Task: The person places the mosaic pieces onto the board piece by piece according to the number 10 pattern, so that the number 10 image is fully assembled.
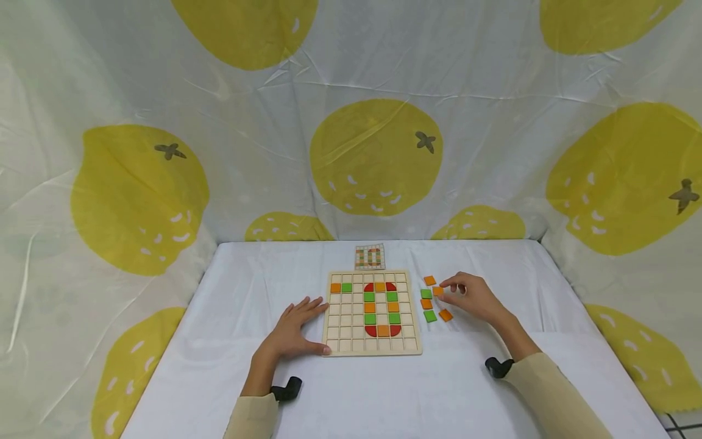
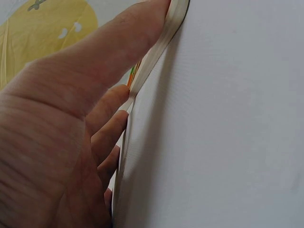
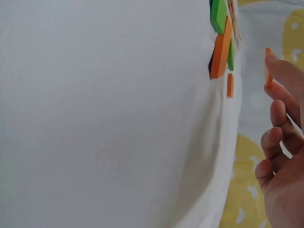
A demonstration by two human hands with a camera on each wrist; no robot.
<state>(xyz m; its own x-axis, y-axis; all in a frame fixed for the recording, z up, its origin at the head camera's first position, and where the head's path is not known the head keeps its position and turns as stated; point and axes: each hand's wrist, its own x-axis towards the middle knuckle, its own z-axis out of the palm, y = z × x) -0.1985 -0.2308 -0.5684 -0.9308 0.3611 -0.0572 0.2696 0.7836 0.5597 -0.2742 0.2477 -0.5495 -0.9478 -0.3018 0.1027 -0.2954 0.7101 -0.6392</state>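
Note:
My right hand [image 1: 474,299] pinches an orange square tile [image 3: 268,69] between thumb and forefinger, raised off the cloth in the right wrist view. Below and beside it lie loose tiles, among them a green one [image 1: 430,316] and an orange one [image 1: 446,315]. With fingers spread, my left hand [image 1: 290,334] rests against the left edge of a wooden grid board [image 1: 345,343], its thumb on the near left corner. The board carries a ring of red rounded pieces [image 1: 370,331] with green and orange squares. At its upper left sit an orange tile [image 1: 335,288] and a green tile [image 1: 347,288].
A small pattern card [image 1: 370,257] lies just beyond the board's far edge. White cloth [image 1: 384,396] covers the table, and a lemon-print curtain [image 1: 263,152] hangs behind and at both sides.

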